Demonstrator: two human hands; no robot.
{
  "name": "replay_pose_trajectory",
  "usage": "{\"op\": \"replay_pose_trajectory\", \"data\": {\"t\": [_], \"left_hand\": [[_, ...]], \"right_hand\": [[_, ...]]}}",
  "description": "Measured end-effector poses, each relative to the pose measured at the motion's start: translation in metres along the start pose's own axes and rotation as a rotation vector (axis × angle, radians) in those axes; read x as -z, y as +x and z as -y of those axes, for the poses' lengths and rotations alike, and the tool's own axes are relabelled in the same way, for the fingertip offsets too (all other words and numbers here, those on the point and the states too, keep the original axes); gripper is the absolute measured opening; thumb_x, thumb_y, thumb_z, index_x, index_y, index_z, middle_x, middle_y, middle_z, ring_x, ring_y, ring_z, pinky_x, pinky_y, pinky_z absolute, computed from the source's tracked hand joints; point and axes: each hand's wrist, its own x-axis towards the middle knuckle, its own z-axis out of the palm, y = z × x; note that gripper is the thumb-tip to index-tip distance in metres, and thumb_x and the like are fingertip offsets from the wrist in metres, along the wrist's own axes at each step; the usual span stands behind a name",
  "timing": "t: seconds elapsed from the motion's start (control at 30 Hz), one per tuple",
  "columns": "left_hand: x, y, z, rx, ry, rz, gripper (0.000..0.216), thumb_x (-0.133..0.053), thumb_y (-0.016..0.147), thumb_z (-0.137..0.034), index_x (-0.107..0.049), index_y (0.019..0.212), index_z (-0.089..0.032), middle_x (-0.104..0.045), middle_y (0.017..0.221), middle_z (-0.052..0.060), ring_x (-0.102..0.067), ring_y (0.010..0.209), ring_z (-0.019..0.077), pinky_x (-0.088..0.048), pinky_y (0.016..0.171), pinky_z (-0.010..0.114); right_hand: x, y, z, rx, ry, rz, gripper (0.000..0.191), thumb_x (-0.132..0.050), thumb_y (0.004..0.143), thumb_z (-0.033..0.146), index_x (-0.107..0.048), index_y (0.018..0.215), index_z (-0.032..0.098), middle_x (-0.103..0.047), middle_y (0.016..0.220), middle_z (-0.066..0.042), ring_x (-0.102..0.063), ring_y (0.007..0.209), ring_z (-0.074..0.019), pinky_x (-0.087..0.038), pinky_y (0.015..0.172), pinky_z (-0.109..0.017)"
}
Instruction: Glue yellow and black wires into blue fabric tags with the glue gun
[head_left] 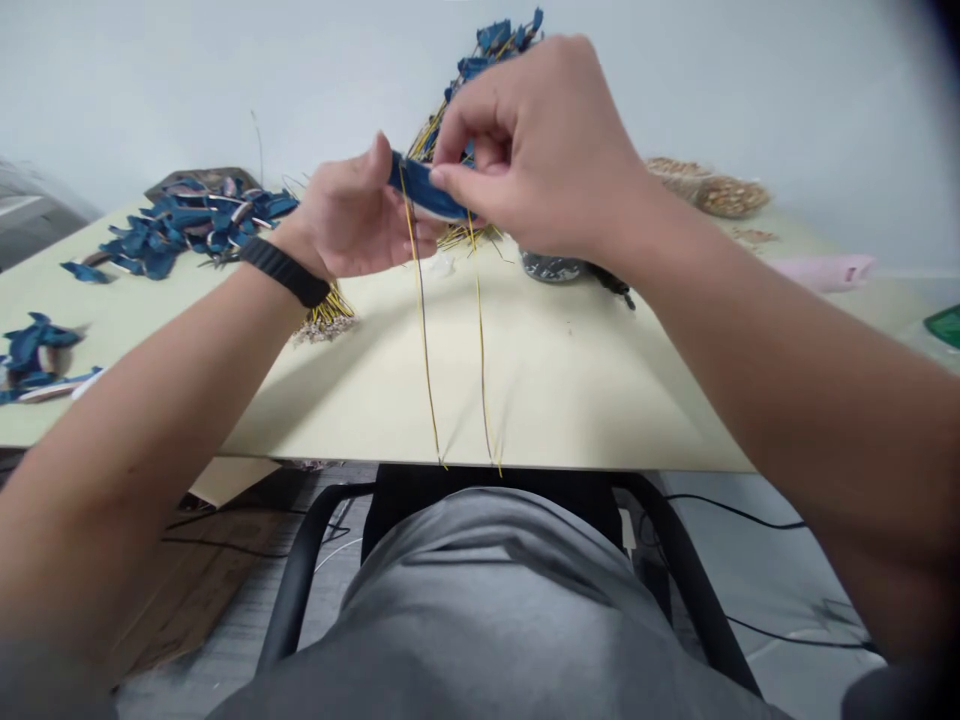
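A blue piece with a pale underside (420,188) is raised above the table, resting along the fingers of my left hand (351,215), which holds it at its left end. My right hand (551,150) is closed in a pinch against the piece's upper right; its fingertips touch the blue surface, and whatever they grip is too small to see. Two thin yellow-and-dark cords (422,330) hang from the piece down to the table's front edge. Behind my hands stands a bundle of blue pieces on yellow cords (491,45), partly covered by my right hand.
Loose blue pieces (184,225) are heaped at the left, with more (34,350) near the left edge. A yellow cord bundle (326,315) lies by my left wrist. Bags of small tan bits (731,197), a dark speckled round object (551,266) and a pink object (821,272) are at right.
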Motion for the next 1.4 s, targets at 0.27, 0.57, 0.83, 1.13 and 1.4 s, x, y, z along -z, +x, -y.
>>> {"op": "replay_pose_trajectory", "data": {"t": [0.27, 0.57, 0.83, 1.13, 1.4], "left_hand": [[-0.014, 0.054, -0.006, 0.149, 0.096, 0.162, 0.098, -0.113, 0.061, -0.108, -0.078, 0.115, -0.035, -0.075, 0.108, 0.006, -0.042, 0.107, 0.0298, -0.048, 0.12, 0.055], [-0.065, 0.104, 0.041, 0.199, -0.024, 0.314, 0.086, -0.104, 0.063, -0.104, -0.076, 0.11, -0.039, -0.087, 0.134, 0.007, -0.054, 0.138, 0.0402, -0.044, 0.128, 0.062], [-0.087, 0.141, 0.081, 0.176, -0.234, 0.313, 0.085, -0.092, 0.073, -0.113, -0.073, 0.095, -0.033, -0.073, 0.093, 0.01, -0.063, 0.112, 0.0362, -0.055, 0.115, 0.061], [-0.083, 0.128, 0.071, 0.196, 0.039, 0.239, 0.091, -0.08, 0.093, -0.118, -0.088, 0.113, -0.03, -0.093, 0.13, 0.019, -0.087, 0.136, 0.045, -0.072, 0.108, 0.061], [-0.07, 0.102, 0.024, 0.234, 0.171, 0.416, 0.077, -0.097, 0.096, -0.098, -0.094, 0.139, -0.034, -0.088, 0.172, 0.014, -0.08, 0.169, 0.047, -0.068, 0.139, 0.057]], "right_hand": [[0.008, -0.005, -0.026, -0.154, -0.037, 0.0, 0.017, -0.075, 0.1, 0.015, -0.082, 0.089, 0.026, -0.087, 0.096, -0.004, -0.078, 0.096, -0.0235, -0.06, 0.111, -0.042], [0.037, -0.059, -0.051, -0.37, -0.159, 0.058, 0.016, -0.072, 0.104, 0.04, -0.086, 0.095, 0.039, -0.094, 0.103, -0.005, -0.084, 0.099, -0.0331, -0.064, 0.114, -0.052], [0.047, -0.079, -0.066, -0.389, -0.131, 0.023, 0.017, -0.075, 0.102, 0.034, -0.079, 0.086, 0.037, -0.084, 0.084, -0.003, -0.083, 0.092, -0.0338, -0.06, 0.11, -0.053], [0.045, -0.079, -0.064, -0.394, -0.162, 0.044, 0.018, -0.077, 0.102, 0.027, -0.076, 0.086, 0.035, -0.083, 0.084, -0.002, -0.08, 0.09, -0.0312, -0.061, 0.112, -0.05], [0.06, -0.1, -0.085, -0.587, -0.285, 0.085, 0.027, -0.076, 0.093, 0.009, -0.071, 0.077, 0.03, -0.08, 0.086, -0.009, -0.074, 0.093, -0.03, -0.055, 0.108, -0.048]]}}
